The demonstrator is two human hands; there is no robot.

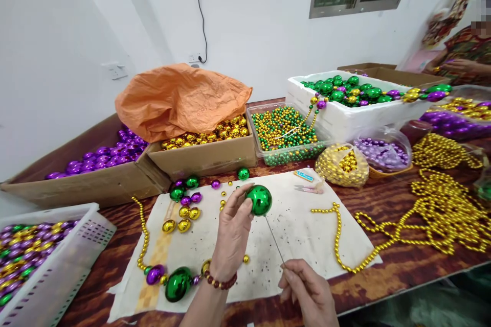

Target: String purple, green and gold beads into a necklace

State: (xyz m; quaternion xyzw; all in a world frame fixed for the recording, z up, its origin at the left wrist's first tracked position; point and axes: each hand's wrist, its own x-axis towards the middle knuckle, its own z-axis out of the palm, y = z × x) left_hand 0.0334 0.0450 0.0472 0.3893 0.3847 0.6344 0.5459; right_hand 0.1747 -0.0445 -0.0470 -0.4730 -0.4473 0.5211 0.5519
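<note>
A large shiny green bead [260, 201] is pinched in the fingers of my left hand [236, 219], above the white cloth. Below and to the right, my right hand [305, 286] grips the lower end of a thin straight wire [274, 239], which runs up to the underside of the bead. A partly strung necklace lies under my left wrist, with a large green bead [178, 284], a purple bead [155, 274] and a gold bead chain [144, 230]. Loose gold beads [184, 218] and smaller purple beads [196, 197] rest on the cloth to the left.
Behind the cloth [291, 245] stand a carton of gold beads [207, 156], a clear tub [287, 135] and a white foam box [337, 117]. A white basket [72, 250] is at left. Gold bead chains [452, 209] are heaped at right. Another person [466, 56] sits far right.
</note>
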